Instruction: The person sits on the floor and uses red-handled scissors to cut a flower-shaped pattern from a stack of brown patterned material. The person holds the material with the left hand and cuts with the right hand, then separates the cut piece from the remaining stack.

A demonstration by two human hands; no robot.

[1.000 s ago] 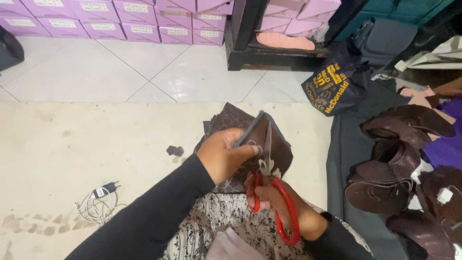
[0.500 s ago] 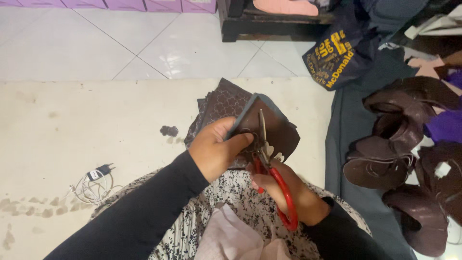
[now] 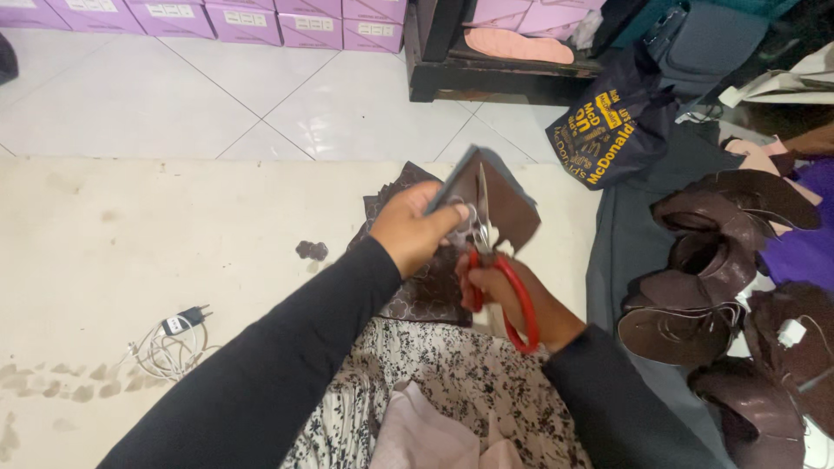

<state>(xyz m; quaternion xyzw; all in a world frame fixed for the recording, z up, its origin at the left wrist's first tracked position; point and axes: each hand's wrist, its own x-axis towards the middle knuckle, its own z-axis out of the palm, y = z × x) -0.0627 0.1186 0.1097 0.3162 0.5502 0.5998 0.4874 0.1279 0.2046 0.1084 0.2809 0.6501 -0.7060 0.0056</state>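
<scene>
In the head view, my left hand was clenched on a dark brown leather piece, pinching its near edge and holding it up in the air over my lap. My right hand was wrapped through the red handles of the scissors, gripping them tight, and the metal blades poked up into the leather. Half a second before, the leather piece sat lower and closer to the mat; now it was lifted higher and tipped up more, and the blades stood deeper in it. I think that meant the cut was moving along and I had turned the piece to follow its edge. Under my hands lay more brown patterned leather on a pale mat, which was dirty near the bottom left. A tiny brown scrap lay alone on the mat, and a white charger cable was curled up near my left sleeve. To the right, a heap of brown shoe uppers sat on a grey cloth. Past the mat was a white tiled floor, a row of purple boxes, a dark wooden stand and a dark printed bag.
</scene>
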